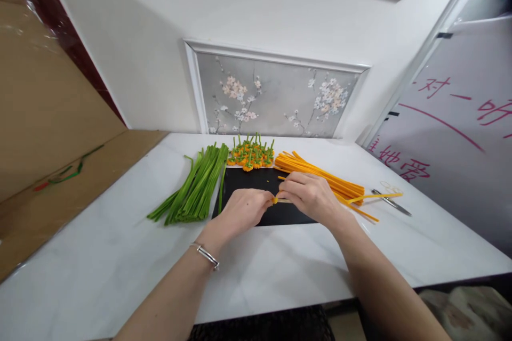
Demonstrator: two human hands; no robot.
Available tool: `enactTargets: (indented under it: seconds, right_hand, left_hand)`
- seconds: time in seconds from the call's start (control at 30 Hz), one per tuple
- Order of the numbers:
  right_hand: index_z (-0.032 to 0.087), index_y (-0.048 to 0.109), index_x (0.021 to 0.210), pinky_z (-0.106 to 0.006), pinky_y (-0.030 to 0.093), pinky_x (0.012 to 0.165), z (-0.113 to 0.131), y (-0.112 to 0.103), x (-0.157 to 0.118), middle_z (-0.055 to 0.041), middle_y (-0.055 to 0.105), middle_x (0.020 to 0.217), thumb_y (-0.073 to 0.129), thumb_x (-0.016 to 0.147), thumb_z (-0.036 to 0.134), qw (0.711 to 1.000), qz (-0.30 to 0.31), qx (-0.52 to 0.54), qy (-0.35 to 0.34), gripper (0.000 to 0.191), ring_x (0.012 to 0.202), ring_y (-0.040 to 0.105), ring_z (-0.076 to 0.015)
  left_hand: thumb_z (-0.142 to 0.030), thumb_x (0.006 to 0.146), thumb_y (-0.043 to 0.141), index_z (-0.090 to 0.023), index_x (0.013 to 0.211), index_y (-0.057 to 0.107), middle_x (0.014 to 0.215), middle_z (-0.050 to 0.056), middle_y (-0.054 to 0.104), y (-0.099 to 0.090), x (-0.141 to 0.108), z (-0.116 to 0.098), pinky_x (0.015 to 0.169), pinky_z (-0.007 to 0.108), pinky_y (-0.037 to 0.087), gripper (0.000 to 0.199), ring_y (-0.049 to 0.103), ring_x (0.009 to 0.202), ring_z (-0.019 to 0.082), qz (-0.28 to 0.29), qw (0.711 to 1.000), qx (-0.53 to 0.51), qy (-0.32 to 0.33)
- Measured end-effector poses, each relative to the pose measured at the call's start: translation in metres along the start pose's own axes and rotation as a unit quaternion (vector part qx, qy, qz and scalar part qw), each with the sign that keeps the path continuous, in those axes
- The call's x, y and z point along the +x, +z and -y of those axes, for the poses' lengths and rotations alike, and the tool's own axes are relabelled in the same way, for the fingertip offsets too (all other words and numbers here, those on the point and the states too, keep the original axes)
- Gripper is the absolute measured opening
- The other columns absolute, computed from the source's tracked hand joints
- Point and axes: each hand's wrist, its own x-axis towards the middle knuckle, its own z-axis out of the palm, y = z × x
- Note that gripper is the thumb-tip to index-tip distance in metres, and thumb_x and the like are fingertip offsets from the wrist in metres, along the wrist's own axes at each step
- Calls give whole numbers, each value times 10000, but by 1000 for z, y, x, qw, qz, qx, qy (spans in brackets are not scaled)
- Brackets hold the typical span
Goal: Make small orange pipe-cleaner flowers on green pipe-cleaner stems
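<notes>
Over a black mat (240, 181), both my hands meet at an orange pipe cleaner (276, 200). The fingertips of my left hand (246, 209) are pinched on one part of it. Just to the right, my right hand (306, 194) grips it too, its fingers curled together. Only a small bit of the orange fuzz shows between the hands, and a thin light strip shows beneath the right fingers. Behind the mat stands a cluster of small orange pumpkin-like pieces (250, 155) with green stems.
Left of the mat lies a bundle of green pipe cleaners (196, 186). A bundle of orange pipe cleaners (332, 176) lies to the right, with a few loose ones. Scissors (394, 204) rest farther right on the white table (112, 234). A whiteboard (452, 170) stands at the right.
</notes>
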Motion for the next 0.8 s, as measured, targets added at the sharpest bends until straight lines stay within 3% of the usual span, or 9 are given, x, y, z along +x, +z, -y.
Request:
enactTargets:
  seconds: [0.33,0.47,0.67,0.8]
  right_hand:
    - [213,718,786,-232,423,562,-31,5,4,19,661,683,608,886,374,970,74,190,135,219,592,572,-115]
    - [174,673,735,-217,367,527,-34,8,-2,28,570,608,521,932,400,957,121,238,117,336,561,493,-97]
    - [180,635,735,-209,336,532,-22,9,-14,31,571,625,506,926,274,950,193,217,112,248,549,461,-83]
    - [180,579,632,-222,275,500,-6,-3,-13,51,511,566,559,891,256,951,241,180,77,271,514,378,-76]
  left_hand:
    - [-232,950,463,-176,888,660,817,41,715,-2,-1,-5,665,306,344,214,606,756,180,-71,993,-8,90]
    - [-198,942,439,-178,925,657,823,45,715,-3,-2,-5,650,280,385,220,621,743,173,-106,990,-34,87]
    - [-181,917,474,-198,1161,573,899,16,736,-2,-2,-4,657,255,445,264,674,767,162,-142,987,-73,33]
    - [-193,923,495,-233,1084,640,992,7,746,-2,-3,1,716,251,468,220,692,848,165,-161,985,-61,30]
